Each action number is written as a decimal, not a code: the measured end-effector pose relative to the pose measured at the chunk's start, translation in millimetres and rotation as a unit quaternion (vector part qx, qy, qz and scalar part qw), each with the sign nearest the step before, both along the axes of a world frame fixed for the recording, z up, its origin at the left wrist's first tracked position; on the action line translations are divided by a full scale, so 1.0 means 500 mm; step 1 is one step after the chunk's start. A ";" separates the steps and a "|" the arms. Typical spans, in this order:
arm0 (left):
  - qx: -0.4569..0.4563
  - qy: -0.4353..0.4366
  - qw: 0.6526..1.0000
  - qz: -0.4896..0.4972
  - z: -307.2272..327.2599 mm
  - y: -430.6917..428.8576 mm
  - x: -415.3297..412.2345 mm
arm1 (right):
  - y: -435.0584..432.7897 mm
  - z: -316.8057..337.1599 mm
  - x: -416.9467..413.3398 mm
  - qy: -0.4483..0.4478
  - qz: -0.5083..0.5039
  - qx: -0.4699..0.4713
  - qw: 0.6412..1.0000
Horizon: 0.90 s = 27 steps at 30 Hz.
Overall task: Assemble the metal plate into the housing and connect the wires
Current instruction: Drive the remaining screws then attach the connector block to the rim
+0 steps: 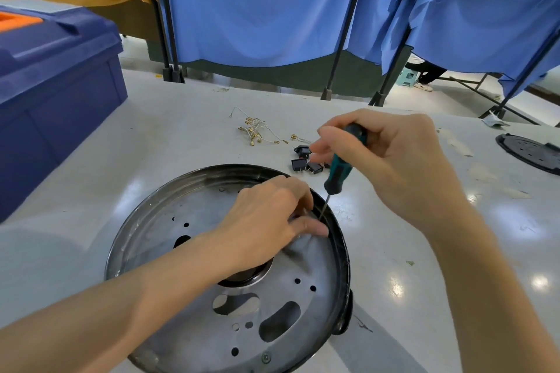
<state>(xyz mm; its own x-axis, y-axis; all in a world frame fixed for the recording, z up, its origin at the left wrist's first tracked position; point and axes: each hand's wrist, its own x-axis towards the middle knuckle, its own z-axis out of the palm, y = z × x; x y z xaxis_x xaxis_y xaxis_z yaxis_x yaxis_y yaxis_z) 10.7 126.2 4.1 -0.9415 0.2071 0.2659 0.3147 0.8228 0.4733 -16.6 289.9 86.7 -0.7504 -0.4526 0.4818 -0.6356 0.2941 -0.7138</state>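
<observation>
**A:** Where's the housing (340,239)?

**B:** On the pale counter (424,251), low in the middle of the view. It's a round, dark-rimmed shell, and the metal plate (188,215) sits inside it, flat, with round holes and long slots. A screw head shows near the plate's six o'clock edge.

**A:** And the hands?

**B:** The right hand (391,160) comes in from three o'clock and grips a green-and-black screwdriver (339,172). Its fingers (330,133) are wrapped round the handle. The shaft slants down to the plate just inside the rim, at about two o'clock on the housing.

**A:** What about the left?

**B:** The left hand (266,221) lies across the plate's middle. Its fingers (300,189) are curled in close together right at the screwdriver's tip, with the thumb out beside them. I cannot tell whether they pinch anything; the spot is hidden.

**A:** Wires?

**B:** The wires (257,130) are loose on the counter at twelve o'clock from the housing, in a small tangle with gold terminals, unconnected. A few black switches (304,165) lie just beyond the rim at one o'clock.

**A:** Any other containers?

**B:** There's a blue crate (60,85) at ten o'clock with an orange piece (18,21) showing on top. Its contents are out of sight.
</observation>
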 end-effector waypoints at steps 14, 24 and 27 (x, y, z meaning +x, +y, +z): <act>0.362 -0.080 0.921 -0.121 0.053 0.015 -0.003 | -0.032 -0.008 0.000 -0.019 -0.077 -0.059 0.995; 0.372 -0.109 0.910 -0.148 0.044 0.008 -0.009 | -0.003 -0.007 -0.012 0.041 -0.007 -0.042 0.998; 0.382 -0.112 0.906 -0.143 0.045 0.011 -0.012 | -0.019 -0.020 -0.003 0.106 -0.114 -0.047 0.987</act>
